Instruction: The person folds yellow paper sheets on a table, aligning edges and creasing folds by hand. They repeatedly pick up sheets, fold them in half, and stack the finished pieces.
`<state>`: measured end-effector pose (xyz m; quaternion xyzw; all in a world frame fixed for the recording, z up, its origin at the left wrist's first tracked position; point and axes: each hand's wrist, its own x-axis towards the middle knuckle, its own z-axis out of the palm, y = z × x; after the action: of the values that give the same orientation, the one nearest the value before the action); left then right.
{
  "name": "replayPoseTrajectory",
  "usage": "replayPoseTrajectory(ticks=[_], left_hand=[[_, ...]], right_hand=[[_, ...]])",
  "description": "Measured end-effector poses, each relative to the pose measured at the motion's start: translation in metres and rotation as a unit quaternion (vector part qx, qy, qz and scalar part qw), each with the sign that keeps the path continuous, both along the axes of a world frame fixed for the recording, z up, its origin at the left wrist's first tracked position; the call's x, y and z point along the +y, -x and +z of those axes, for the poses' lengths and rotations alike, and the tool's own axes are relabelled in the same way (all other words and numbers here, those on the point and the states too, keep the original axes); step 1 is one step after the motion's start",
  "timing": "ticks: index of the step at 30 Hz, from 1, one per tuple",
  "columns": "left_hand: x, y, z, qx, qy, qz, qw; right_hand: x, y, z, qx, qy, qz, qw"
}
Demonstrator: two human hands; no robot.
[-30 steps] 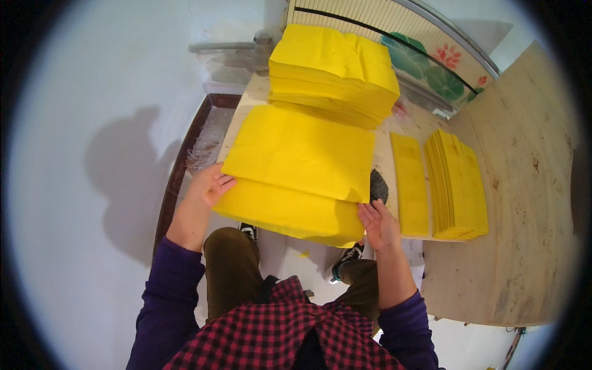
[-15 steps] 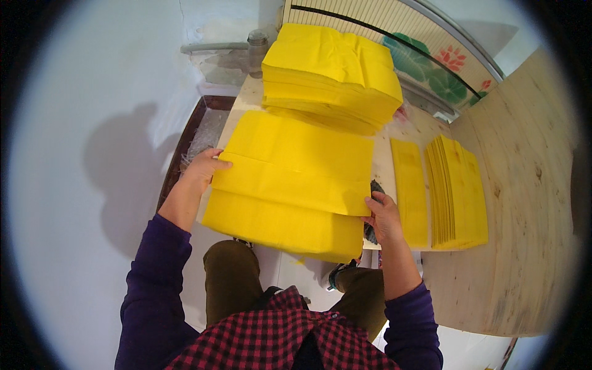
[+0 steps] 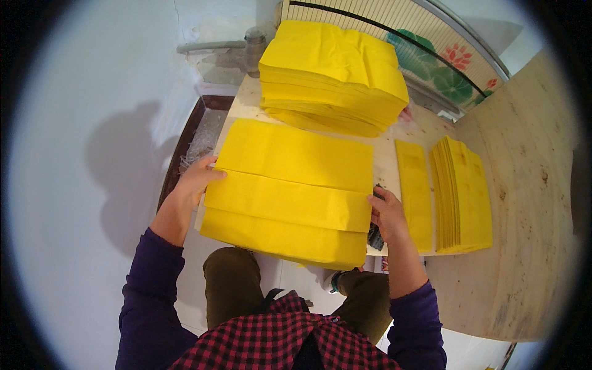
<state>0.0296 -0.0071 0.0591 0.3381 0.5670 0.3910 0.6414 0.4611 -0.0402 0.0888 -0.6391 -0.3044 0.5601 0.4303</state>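
Note:
A large sheet of yellow felt-like cloth [image 3: 290, 200] lies in front of me, its lower part hanging over the table's near edge. Two crosswise edges or creases divide it into three bands. My left hand [image 3: 196, 180] pinches its left edge, thumb on top and fingers underneath. On the opposite edge, my right hand [image 3: 388, 214] holds the cloth near the end of the middle band, its fingertips partly hidden. Just beyond stands a tall stack of yellow cloth [image 3: 333, 74]. A dark grey bundle [image 3: 375, 235] shows beside my right hand.
Right of the cloth lie a narrow folded yellow strip [image 3: 414, 196] and a pile of folded yellow pieces [image 3: 464, 196]. A wooden panel [image 3: 512, 203] borders the table on the right. A jar [image 3: 254, 52] stands far left, near a brown-rimmed tray [image 3: 185, 143].
The held flap has come toward me, so a wider band of cloth shows behind it. Both hands have shifted slightly nearer and keep their hold.

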Motion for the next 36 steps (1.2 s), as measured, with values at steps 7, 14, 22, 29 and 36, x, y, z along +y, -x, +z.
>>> replayPoseTrajectory(ticks=[7, 14, 22, 29, 36], left_hand=[[0.045, -0.010, 0.012, 0.031, 0.028, 0.014, 0.999], [0.087, -0.002, 0.007, 0.036, 0.030, -0.010, 0.999], [0.088, 0.018, -0.003, 0.077, -0.056, -0.064, 0.993], [0.063, 0.010, -0.005, 0.069, -0.130, -0.018, 0.989], [0.041, 0.022, -0.027, 0.032, -0.284, -0.012, 0.958]], right_hand=[[0.055, -0.010, -0.009, -0.050, -0.005, 0.051, 0.997], [0.101, -0.027, -0.013, -0.090, 0.041, 0.130, 0.987], [0.105, -0.030, -0.001, -0.073, 0.036, 0.191, 0.978], [0.083, -0.010, -0.006, -0.143, -0.072, 0.125, 0.979], [0.053, -0.008, -0.038, -0.094, -0.292, 0.104, 0.946]])
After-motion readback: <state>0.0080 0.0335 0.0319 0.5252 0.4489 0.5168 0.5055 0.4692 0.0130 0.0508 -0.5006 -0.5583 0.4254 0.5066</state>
